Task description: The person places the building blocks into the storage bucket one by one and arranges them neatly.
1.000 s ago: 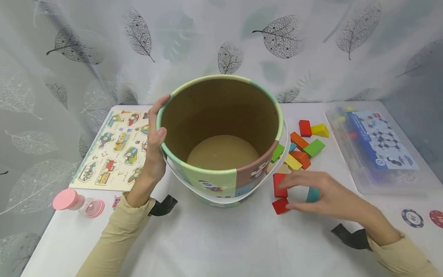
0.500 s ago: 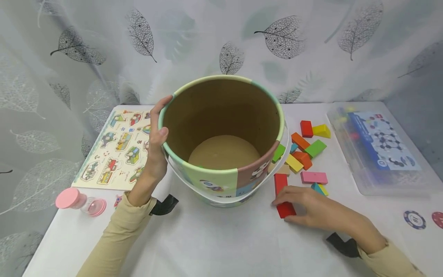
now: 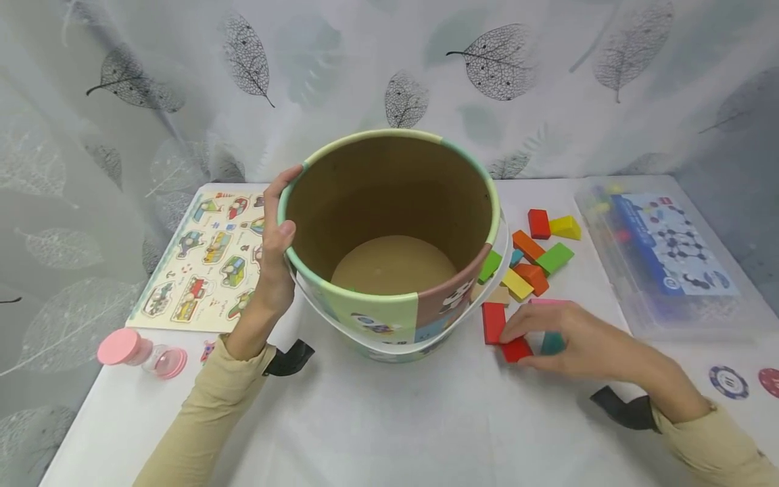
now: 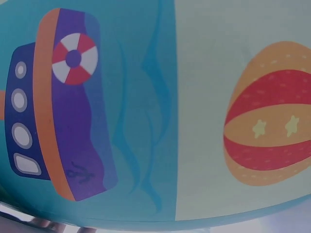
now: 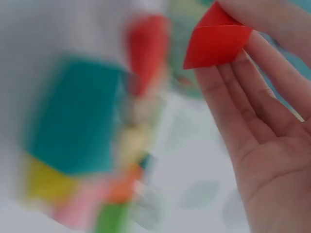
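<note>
My left hand holds the rim of a large round bucket with a white handle, its mouth tilted toward me. Printed pictures of a boat and a balloon on the bucket's side fill the left wrist view. To the right, my right hand pinches a red triangular block between thumb and fingers. Beside that block lies a red rectangular block. A teal block shows partly behind the hand, and a pink block is mostly covered by it.
Several coloured blocks, among them a green block, lie right of the bucket. A clear plastic case stands at the far right, near poker chips. A wooden puzzle board and a pink-lidded jar sit at left.
My right hand reached down over the small red block, then pinched it and moved up and right with it. The left hand and the bucket stay in place.
</note>
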Motion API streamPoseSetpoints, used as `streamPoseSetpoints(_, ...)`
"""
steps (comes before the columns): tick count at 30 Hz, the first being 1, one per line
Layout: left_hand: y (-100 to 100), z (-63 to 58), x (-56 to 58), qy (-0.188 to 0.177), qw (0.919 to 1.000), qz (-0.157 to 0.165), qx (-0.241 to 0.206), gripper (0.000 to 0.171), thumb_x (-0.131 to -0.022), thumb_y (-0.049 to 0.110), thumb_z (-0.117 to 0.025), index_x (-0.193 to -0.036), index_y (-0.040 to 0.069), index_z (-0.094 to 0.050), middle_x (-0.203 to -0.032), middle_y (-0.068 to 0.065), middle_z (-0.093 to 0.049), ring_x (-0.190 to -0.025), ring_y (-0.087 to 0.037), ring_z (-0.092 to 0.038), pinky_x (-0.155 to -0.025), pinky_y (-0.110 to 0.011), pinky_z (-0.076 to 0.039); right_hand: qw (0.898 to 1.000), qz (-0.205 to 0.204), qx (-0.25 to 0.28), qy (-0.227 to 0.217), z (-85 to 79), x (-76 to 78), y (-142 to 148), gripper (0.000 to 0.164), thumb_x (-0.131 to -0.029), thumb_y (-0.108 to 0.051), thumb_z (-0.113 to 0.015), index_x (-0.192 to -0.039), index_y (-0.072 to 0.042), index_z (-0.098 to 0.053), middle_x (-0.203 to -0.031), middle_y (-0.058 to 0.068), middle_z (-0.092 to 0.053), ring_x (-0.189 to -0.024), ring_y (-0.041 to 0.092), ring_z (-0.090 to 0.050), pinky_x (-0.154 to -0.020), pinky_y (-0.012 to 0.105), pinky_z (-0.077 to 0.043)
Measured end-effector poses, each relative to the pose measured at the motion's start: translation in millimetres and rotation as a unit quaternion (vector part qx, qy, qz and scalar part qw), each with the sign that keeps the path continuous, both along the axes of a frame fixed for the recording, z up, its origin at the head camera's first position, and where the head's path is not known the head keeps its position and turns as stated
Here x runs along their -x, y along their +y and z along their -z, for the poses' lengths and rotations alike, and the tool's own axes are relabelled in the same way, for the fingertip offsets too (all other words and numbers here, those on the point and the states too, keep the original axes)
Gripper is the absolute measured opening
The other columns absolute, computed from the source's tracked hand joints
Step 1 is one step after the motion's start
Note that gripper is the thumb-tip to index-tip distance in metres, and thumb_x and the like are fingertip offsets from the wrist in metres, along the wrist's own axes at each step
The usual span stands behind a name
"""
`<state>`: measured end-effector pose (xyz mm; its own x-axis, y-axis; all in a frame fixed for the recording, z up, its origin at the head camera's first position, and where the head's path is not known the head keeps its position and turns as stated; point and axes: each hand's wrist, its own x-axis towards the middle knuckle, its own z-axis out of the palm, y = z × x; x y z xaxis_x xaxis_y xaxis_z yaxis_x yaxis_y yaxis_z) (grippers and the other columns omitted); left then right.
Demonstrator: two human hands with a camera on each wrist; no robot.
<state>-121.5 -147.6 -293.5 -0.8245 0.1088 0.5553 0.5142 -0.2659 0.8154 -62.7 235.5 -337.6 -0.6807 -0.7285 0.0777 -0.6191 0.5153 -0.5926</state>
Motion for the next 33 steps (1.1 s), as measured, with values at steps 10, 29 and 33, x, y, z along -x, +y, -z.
streamPoseSetpoints(10,-0.3,-0.5,3.1,0.011,0.9998,-0.004,0.017,0.070,-0.085,0.046,-0.047,-0.145,0.012,-0.032,-0.143,-0.017,-0.038,-0.130,-0.037,-0.037,-0.106,-0.040,-0.033,0.966,0.030,0.195,0.168,-106.0,53.5,13.0,0.041,-0.066,-0.005,-0.088,-0.102,0.006,-0.073,-0.108,0.000,-0.072,-0.105,0.007,-0.064,-0.089,0.010,-0.047)
streamPoseSetpoints(29,-2.8,4.3,3.6,0.007,0.9999,0.003,0.011,0.070,-0.086,0.046,-0.050,-0.145,0.014,-0.032,-0.144,-0.018,-0.036,-0.131,-0.037,-0.036,-0.107,-0.040,-0.033,0.957,-0.053,0.247,0.145,-153.0,82.1,-95.5,0.038,-0.065,0.017,-0.079,-0.099,0.002,-0.074,-0.105,0.007,-0.070,-0.101,0.018,-0.062,-0.091,0.022,-0.052)
streamPoseSetpoints(33,-3.1,4.4,3.7,0.006,0.9999,0.005,0.012,0.069,-0.086,0.046,-0.050,-0.145,0.014,-0.032,-0.144,-0.018,-0.036,-0.131,-0.036,-0.036,-0.107,-0.040,-0.032,0.957,-0.049,0.244,0.148,-151.7,81.3,-98.1,0.039,-0.064,0.018,-0.079,-0.099,0.002,-0.074,-0.104,0.005,-0.070,-0.100,0.016,-0.062,-0.092,0.022,-0.052)
